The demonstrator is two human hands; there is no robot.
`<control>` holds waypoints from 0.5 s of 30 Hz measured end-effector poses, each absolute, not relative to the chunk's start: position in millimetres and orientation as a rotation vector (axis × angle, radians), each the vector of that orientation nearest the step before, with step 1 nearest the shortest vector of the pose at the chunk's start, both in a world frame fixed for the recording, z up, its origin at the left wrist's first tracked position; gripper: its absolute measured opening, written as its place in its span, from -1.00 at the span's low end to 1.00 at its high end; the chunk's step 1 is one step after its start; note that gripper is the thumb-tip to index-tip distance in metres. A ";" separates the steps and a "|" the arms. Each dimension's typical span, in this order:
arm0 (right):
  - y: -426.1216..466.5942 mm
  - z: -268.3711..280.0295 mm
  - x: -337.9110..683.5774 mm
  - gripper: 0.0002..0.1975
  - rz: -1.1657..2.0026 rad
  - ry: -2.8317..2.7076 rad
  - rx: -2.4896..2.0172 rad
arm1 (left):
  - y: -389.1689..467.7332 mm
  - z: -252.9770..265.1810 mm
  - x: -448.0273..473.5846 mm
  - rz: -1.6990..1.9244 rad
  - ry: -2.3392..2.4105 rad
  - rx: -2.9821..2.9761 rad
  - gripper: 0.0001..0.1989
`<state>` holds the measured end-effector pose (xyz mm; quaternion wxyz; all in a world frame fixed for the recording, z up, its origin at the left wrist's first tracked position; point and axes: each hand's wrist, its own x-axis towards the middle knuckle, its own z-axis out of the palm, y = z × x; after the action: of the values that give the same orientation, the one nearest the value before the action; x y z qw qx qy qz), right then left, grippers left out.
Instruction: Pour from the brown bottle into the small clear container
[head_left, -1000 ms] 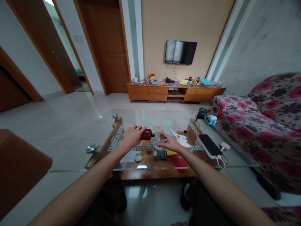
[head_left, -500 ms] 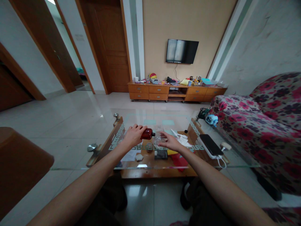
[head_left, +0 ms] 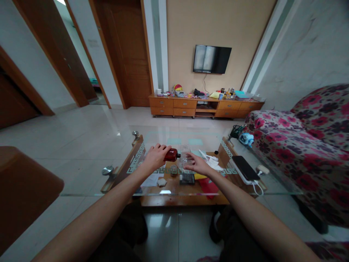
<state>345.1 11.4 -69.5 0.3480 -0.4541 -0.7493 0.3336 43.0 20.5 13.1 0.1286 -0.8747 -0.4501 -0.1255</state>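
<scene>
My left hand (head_left: 156,157) grips a dark red-brown bottle (head_left: 171,155), tipped on its side with its neck pointing right. The neck reaches a clear glass cup (head_left: 185,157) that stands on the glass coffee table (head_left: 89,182). My right hand (head_left: 198,165) is closed around the cup's right side. Whether liquid is flowing is too small to tell.
A phone on a white power bank (head_left: 244,168) with a cable lies right on the table. White tissues (head_left: 211,161) lie behind my right hand. Papers and small items sit on the wooden shelf (head_left: 174,187) beneath. A floral sofa (head_left: 305,142) is right, a brown chair (head_left: 21,189) left.
Both hands, the bottle and the cup keep their pose. Only the camera has shifted slightly.
</scene>
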 end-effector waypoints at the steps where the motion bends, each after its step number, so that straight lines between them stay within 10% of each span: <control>1: 11.0 -69.0 344.9 -0.13 0.869 -1.941 -1.178 | 20.6 13.2 42.9 -0.361 -1.311 -2.547 -0.28; 15: 9.8 -65.8 343.1 -0.13 0.897 -1.922 -1.175 | 14.0 20.5 44.3 -0.334 -1.312 -2.544 -0.27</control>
<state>343.1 9.8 -65.8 0.3509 -0.4538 -0.7422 0.3465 44.3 14.0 20.5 0.1297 -0.8753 -0.4515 -0.1148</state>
